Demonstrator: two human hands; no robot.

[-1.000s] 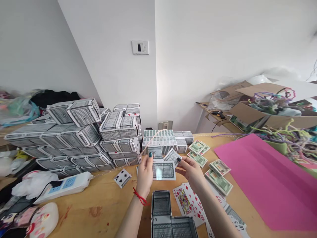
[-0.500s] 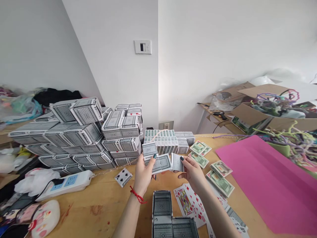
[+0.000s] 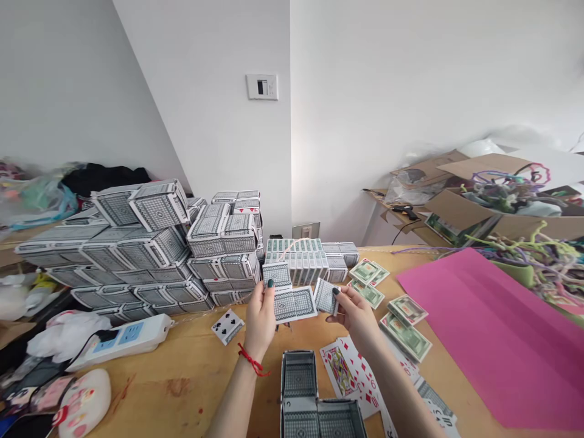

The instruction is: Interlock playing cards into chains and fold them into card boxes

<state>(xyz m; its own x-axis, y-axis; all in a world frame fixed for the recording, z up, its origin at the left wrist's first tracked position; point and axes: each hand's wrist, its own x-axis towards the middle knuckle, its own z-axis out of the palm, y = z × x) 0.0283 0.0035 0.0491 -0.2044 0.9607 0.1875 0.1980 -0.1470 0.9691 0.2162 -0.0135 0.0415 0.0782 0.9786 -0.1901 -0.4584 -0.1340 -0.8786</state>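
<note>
My left hand (image 3: 261, 313) is closed on a flat L-shaped piece made of playing cards (image 3: 295, 304), its patterned grey backs facing up. In my right hand (image 3: 354, 308) a single folded playing card (image 3: 325, 296) is pinched between thumb and fingers, tilted beside the right end of the piece. Whether the two touch I cannot tell. Below my hands an open-topped L-shaped box of cards (image 3: 298, 374) stands near the front edge of the view. Face-up playing cards (image 3: 341, 368), a red jack among them, are spread under my right forearm.
Stacked card boxes (image 3: 150, 243) fill the left back, with a power strip (image 3: 132, 337) before them. Green-backed card decks (image 3: 406, 336) lie at right beside a pink sheet (image 3: 493, 340). A loose spade card (image 3: 227, 326) is left of my hand. Cardboard boxes (image 3: 465, 207) hold yarn at the far right.
My left thumb has shifted left along the L-shaped piece, baring more of it. The folded card in my right hand has turned to a steeper slant.
</note>
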